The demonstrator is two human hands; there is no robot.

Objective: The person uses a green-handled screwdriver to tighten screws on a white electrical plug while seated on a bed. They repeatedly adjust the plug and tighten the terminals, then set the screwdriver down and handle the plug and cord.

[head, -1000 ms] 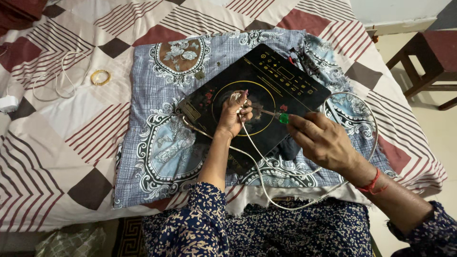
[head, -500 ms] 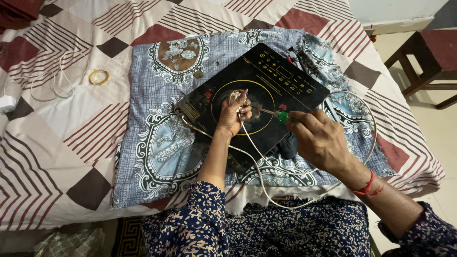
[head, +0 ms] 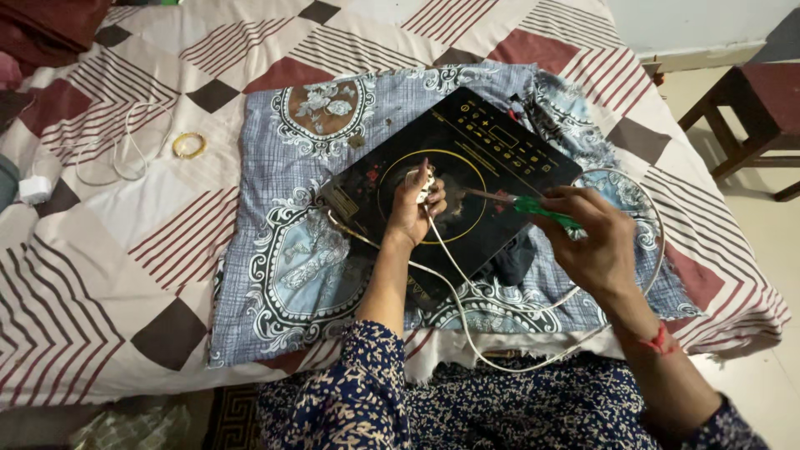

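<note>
Spread over a bed, a quilt of maroon diamonds and stripes (head: 167, 242) carries a blue patterned cloth (head: 292, 275), and on that cloth lies a black induction cooktop (head: 492, 150). At its ring the left hand (head: 414, 208) is closed around a white plug (head: 426, 182), whose white cord (head: 467, 292) loops off toward the person. The right hand (head: 596, 242) pinches a green-handled screwdriver (head: 542, 210), tip aimed at the plug. Farther left lie a gold bangle (head: 189, 145) and a white charger (head: 35, 189).

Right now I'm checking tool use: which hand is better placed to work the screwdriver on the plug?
Right. The right hand already holds the green-handled screwdriver, its tip pointing at the white plug, which the left hand steadies over the black cooktop.
</note>
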